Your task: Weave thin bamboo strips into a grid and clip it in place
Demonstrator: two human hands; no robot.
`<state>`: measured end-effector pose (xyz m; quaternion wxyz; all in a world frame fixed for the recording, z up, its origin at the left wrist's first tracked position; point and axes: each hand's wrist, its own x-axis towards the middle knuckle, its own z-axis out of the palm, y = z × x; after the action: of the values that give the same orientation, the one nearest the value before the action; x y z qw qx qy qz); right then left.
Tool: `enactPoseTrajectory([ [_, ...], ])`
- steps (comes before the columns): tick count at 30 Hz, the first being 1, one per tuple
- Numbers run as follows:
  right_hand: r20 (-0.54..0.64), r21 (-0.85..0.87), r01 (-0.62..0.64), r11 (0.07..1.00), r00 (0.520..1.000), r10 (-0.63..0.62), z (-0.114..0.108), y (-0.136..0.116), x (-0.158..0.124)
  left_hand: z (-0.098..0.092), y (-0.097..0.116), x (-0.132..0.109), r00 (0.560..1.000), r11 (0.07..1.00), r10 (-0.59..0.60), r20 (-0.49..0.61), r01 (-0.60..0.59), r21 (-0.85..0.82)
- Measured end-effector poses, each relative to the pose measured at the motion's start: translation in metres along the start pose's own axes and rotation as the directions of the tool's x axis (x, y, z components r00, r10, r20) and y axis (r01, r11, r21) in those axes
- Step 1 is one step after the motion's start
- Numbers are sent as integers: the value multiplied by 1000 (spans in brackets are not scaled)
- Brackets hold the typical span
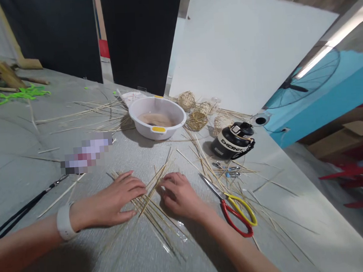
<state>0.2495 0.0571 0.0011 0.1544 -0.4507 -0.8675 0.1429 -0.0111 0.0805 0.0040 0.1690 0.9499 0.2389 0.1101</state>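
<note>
My left hand (113, 201) lies flat on the grey table, fingers stretched out and pressing down a crossed bundle of thin bamboo strips (151, 203). A white band sits on that wrist. My right hand (179, 193) rests just to the right, fingers curled and pinching the strips where they cross near the left fingertips. Both hands touch the same bundle.
Red-and-yellow scissors (235, 208) lie right of my right hand. A white basin (157, 117) with water stands behind, with woven bamboo balls (195, 110) and a black bottle (233, 143) to its right. Metal clips (228, 170), loose strips and a black strap (23, 211) lie around.
</note>
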Motion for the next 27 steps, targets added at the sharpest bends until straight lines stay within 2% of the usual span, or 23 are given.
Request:
enactPoseTrajectory([
  [5, 48, -13, 40, 999, 998, -39, -5, 0, 3, -4, 3, 0, 999, 999, -26, 32, 24, 40],
  [16, 120, 58, -9, 998, 993, 2, -17, -6, -22, -16, -1, -1, 998, 999, -25, 62, 27, -31],
  [21, 54, 41, 2, 999, 999, -4, -6, -12, -21, -14, -1, -7, 998, 997, -60, 34, 62, -56],
  [27, -34, -1, 3, 1000, 999, -3, 13, -23, -24, -2, -6, -18, 995, 992, -103, -3, 102, -74],
])
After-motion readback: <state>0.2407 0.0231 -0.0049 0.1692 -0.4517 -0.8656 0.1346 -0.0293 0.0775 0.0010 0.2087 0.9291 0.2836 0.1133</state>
